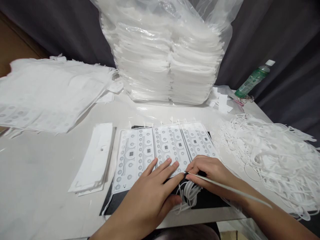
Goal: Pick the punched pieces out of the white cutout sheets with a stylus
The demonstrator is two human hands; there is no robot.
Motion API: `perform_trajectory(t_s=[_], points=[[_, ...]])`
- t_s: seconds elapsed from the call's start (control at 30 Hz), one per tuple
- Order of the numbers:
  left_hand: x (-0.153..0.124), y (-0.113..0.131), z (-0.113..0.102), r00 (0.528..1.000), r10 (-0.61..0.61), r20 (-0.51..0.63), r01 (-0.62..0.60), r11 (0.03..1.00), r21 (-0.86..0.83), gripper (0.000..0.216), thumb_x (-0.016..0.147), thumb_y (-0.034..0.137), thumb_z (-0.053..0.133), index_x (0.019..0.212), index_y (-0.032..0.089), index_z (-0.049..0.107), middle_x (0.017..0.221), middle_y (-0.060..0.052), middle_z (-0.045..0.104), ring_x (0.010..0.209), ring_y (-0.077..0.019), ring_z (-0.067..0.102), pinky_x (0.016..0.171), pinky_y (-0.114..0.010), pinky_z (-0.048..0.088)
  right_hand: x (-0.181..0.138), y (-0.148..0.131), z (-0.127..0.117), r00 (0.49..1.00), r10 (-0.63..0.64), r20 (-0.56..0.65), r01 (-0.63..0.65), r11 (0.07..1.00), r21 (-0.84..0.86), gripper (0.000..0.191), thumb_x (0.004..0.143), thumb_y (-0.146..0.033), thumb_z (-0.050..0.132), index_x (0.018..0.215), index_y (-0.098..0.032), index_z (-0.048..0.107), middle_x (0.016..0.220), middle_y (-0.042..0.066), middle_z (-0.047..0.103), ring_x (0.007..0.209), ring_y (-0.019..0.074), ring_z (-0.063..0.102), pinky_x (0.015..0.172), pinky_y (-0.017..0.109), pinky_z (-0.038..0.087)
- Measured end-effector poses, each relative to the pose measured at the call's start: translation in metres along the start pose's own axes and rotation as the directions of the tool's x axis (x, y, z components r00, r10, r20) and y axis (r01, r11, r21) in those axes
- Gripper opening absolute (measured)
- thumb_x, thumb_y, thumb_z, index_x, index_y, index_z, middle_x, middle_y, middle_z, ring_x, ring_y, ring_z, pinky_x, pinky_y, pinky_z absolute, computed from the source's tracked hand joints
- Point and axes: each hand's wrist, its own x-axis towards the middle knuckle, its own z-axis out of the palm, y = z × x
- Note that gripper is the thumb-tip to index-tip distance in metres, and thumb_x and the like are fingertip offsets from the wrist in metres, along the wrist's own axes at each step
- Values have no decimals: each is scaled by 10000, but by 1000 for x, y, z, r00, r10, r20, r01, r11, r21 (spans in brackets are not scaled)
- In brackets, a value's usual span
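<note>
A white sheet (143, 140), printed with grey circles, wavy bands and small dark squares, lies in panels on a black mat (117, 200). My left hand (156, 190) presses flat on its lower part, fingers spread. At the sheet's lower right edge, my right hand (208, 171) pinches a long, thin pale strip (225, 188). The strip slants down to the right across my wrist, and its left end looks dark and pointed. Loose white loops of trimmed strip (191, 193) gather between my hands, partly hidden by the left thumb.
White cut pieces (96, 156) are stacked left of the mat. A pile of similar sheets (50, 90) lies further left. Behind stands a clear bag (170, 60) full of stacked sheets. Tangled white scraps (275, 163) heap up at right, and a green bottle (253, 81) leans behind them.
</note>
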Motion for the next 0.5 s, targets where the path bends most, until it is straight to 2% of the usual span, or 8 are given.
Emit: perform_trajectory(t_s=[0.07,0.13,0.2,0.27,0.33,0.4,0.43,0.5], points=[[0,0,0,1000,3,8,-3,1000,11,469,900,318,566,1355,287,456,1423,-54,469,1323,-305,407,1080,-570,321,-4,-1,8,990,-124,-61,115,985,-132,117,909,-215,535,801,-183,568,867,58,691,833,170,635,723,299,522],[0,-1,1,1000,2,24,-3,1000,27,478,903,319,560,1365,286,444,1427,-56,464,1325,-305,405,1080,-574,314,-8,-3,15,972,-229,-57,202,931,-302,109,917,-169,491,844,-172,571,917,90,697,860,200,634,733,338,535],[0,-1,1,1000,4,31,-5,999,38,485,906,317,553,1375,284,431,1429,-56,462,1327,-302,402,1084,-569,310,-11,-4,19,959,-285,-13,252,869,-425,136,910,-115,456,867,-156,579,969,118,696,867,224,632,736,369,543],[0,-1,1,999,5,36,-7,999,48,478,919,326,533,1382,285,421,1430,-53,462,1329,-295,400,1084,-562,312,-13,-5,17,950,-312,-23,265,840,-473,151,902,-89,448,859,-141,584,986,141,694,874,236,633,756,387,549],[0,-1,-1,999,5,40,-8,999,52,456,930,340,515,1375,288,430,1417,-49,478,1326,-293,406,1078,-561,321,-14,-3,10,947,-293,-133,200,859,-472,133,907,-104,465,863,-142,584,958,142,694,873,227,638,751,371,559],[-1,-1,-3,999,10,45,-12,999,52,429,932,346,513,1353,293,456,1395,-47,503,1320,-291,414,1080,-554,323,-15,2,0,944,-225,-242,117,912,-393,105,913,-128,489,878,-160,582,930,116,698,867,201,650,739,340,564],[-1,-1,-4,999,14,45,-17,998,53,418,930,349,516,1342,295,469,1384,-47,513,1318,-291,417,1083,-550,320,-15,4,-5,949,-170,-266,79,944,-320,94,915,-143,501,878,-172,583,925,99,701,864,187,658,736,323,563],[-2,-2,-5,999,19,47,-22,998,59,405,929,356,518,1329,299,483,1377,-45,519,1317,-290,416,1090,-545,311,-17,9,-14,970,-46,-240,13,991,-136,79,912,-182,532,859,-191,590,923,67,710,859,167,673,746,300,555]])
